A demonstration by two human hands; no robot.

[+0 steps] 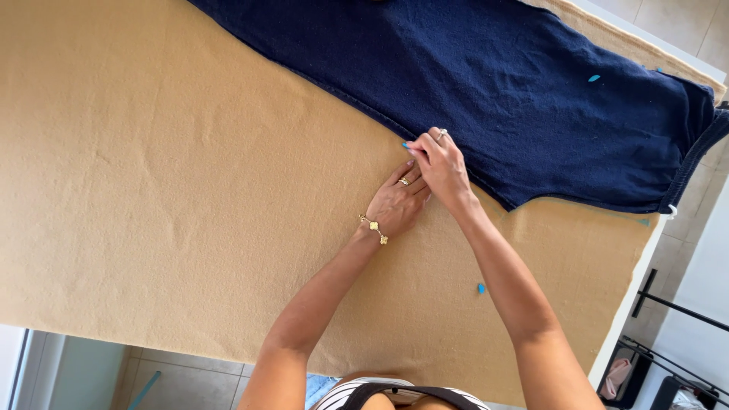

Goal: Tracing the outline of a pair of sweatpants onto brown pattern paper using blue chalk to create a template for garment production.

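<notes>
Left hand [396, 203] flat, fingers open, pressing the tan fabric [190, 190] that covers the counter [619, 334]. Right hand [440, 168] crosses just above it, touching it, fingers curled at the lower edge of the navy garment [531, 99]; can't tell if it pinches anything. Garment lies spread across the upper right of the tan fabric. Small blue marker [481, 288] sits on the tan fabric near the right forearm.

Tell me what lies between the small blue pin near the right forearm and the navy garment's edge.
Only bare tan fabric, per the head view.
</notes>
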